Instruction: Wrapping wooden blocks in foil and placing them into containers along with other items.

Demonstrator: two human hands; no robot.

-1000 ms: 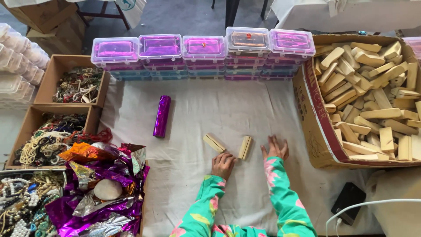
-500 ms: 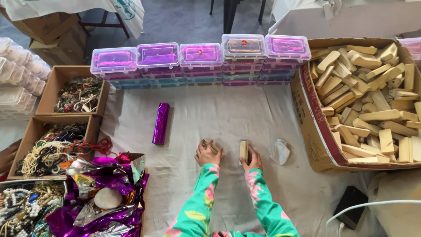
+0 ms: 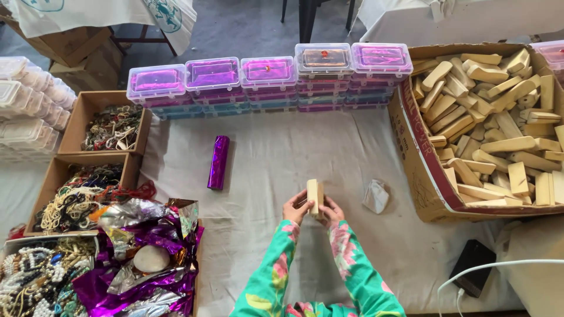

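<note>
Hands, left (image 3: 295,208) and right (image 3: 332,210), clasp upright wooden blocks (image 3: 314,196) between them

1. Bright, even, diffuse daylight; its source cannot quite be told.
2. Shadows are soft: a faint one beside the purple foil roll (image 3: 218,162) at nine o'clock.
3. Glare glints on the plastic box lids (image 3: 267,69) at twelve o'clock and the crumpled foil (image 3: 150,246) at eight o'clock.
4. Edges bow slightly; focus is sharp throughout.

Pale matt wooden blocks (image 3: 315,196)
</note>
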